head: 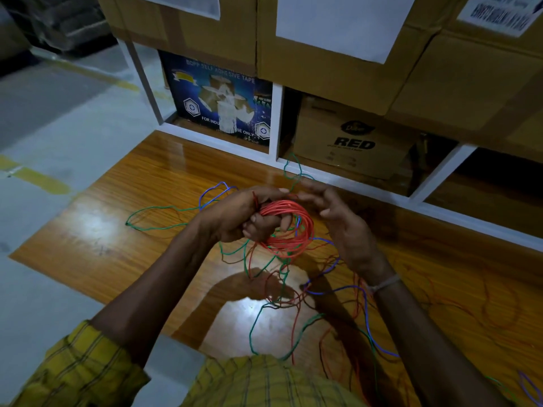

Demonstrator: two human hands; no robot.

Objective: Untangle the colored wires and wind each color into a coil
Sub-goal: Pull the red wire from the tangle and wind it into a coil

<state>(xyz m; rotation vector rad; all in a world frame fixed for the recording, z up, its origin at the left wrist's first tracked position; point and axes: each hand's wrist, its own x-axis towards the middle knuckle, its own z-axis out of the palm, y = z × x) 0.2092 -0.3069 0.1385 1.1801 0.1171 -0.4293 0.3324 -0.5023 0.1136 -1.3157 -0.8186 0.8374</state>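
Gripping a red wire coil (289, 227) above the wooden table (123, 251) with curled left hand (244, 214); right hand (342, 227) just right of the coil, fingers spread and holding nothing. Trailing below and around, tangled green wire (158, 229), blue wire (364, 304) and loose red strands across the table.

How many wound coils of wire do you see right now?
1: the red coil, held in the left hand. Green wire and blue wire lie loose on the wooden surface; more may be hidden.
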